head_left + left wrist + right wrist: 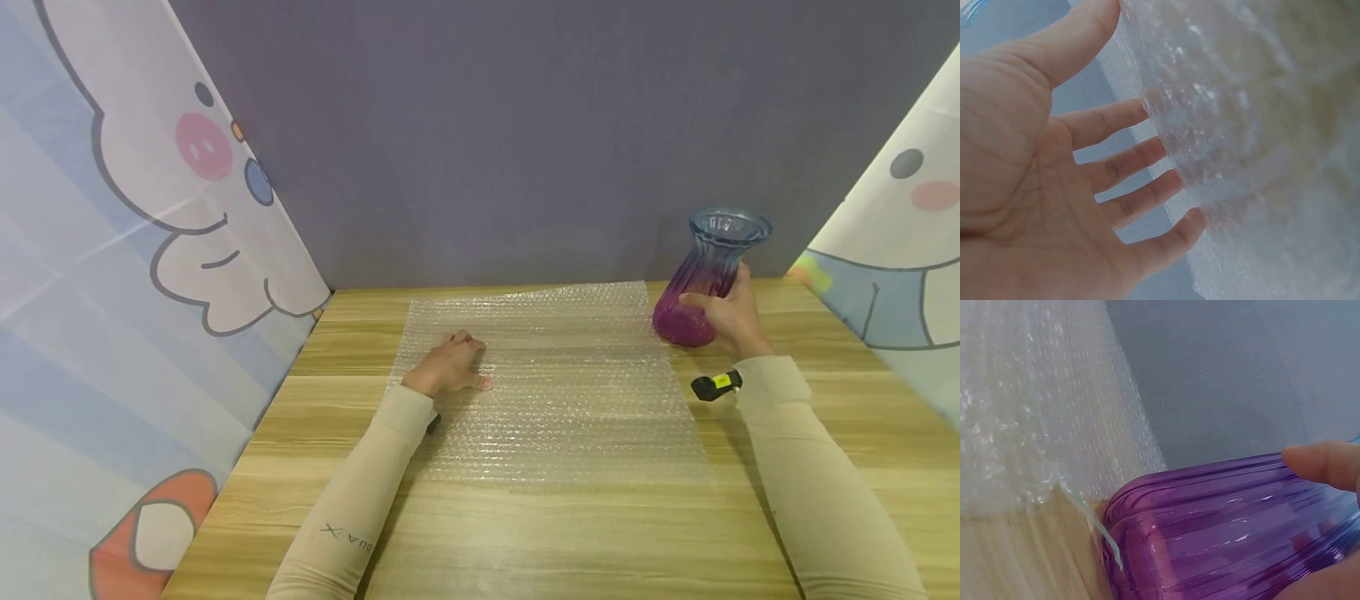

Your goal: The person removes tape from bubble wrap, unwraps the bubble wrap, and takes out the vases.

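Note:
A ribbed glass vase (701,271), blue at its flared rim and purple at its base, is at the right edge of the bubble wrap. My right hand (735,315) grips the vase around its body, thumb on the near side. Whether its base touches the table, I cannot tell. The clear sheet of bubble wrap (577,392) lies spread flat on the wooden table. My left hand (452,367) rests on the left part of this sheet. In the left wrist view its fingers (1129,156) are extended and spread, their tips against the bubble wrap.
A wood-grain table (525,542) carries everything. Behind it rises a grey panel (487,150). Cartoon-printed curtains hang at the left (112,250) and the right (911,250). A small black device (716,384) with a yellow label is at the right wrist.

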`<state>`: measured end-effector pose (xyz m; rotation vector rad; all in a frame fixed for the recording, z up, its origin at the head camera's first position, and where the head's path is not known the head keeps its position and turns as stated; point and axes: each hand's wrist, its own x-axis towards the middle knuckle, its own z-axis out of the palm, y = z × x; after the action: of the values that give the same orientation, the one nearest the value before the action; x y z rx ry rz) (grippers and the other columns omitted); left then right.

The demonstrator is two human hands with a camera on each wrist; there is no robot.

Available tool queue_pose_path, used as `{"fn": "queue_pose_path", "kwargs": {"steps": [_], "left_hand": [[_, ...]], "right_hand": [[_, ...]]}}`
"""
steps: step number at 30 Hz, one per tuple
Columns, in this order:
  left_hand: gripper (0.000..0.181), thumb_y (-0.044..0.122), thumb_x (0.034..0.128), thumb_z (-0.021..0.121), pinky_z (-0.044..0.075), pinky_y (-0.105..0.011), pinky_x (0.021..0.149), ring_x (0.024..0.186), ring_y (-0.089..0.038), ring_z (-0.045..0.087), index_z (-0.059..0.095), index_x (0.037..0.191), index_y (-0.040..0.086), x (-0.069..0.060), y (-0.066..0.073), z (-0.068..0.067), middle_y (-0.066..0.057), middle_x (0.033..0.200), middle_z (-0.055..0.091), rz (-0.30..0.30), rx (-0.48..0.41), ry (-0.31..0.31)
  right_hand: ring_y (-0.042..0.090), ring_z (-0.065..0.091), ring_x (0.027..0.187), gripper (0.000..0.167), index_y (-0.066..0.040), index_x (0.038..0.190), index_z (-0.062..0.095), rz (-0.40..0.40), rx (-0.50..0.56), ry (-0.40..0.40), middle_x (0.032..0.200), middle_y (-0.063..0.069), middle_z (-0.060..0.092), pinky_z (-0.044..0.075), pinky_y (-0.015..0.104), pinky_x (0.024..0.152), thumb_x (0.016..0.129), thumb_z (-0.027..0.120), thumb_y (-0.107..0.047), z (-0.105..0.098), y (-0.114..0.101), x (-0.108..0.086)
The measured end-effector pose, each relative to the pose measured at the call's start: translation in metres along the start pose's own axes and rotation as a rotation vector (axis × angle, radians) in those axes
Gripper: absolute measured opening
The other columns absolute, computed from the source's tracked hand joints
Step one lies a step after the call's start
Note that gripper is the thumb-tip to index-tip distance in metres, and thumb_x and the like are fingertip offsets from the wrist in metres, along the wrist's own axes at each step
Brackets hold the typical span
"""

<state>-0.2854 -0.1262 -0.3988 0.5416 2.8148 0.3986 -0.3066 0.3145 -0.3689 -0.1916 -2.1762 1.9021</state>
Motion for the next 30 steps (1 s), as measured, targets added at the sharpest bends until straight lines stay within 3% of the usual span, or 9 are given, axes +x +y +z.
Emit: {"fn": "queue_pose_path", "kwargs": {"steps": [18, 30], "left_hand": [[0.085, 0.047, 0.0838, 0.079, 0.037, -0.061, 0.119, 0.152, -0.042, 0.029, 0.045, 0.155, 0.014, 0.0026, 0.0036, 0.0009, -0.012, 0.162, 0.037, -0.007, -0.004, 0.003], [0.085, 0.046, 0.0842, 0.079, 0.036, -0.062, 0.119, 0.153, -0.043, 0.028, 0.045, 0.155, 0.014, -0.0012, 0.0024, -0.0007, -0.011, 0.162, 0.037, -0.019, -0.008, 0.006]], "right_hand": [[0.031, 0.023, 0.157, 0.095, -0.02, 0.161, 0.004, 0.005, -0.188, -0.014, 0.169, 0.018, 0.019, 0.019, 0.039, 0.131, 0.095, 0.07, -0.006, -0.0089, 0.0003, 0.0004], [0.034, 0.027, 0.154, 0.096, -0.012, 0.159, 0.0, -0.013, -0.226, 0.012, 0.166, 0.024, 0.021, 0.023, 0.038, 0.13, 0.093, 0.07, -0.007, -0.0042, -0.0012, 0.001]]}}
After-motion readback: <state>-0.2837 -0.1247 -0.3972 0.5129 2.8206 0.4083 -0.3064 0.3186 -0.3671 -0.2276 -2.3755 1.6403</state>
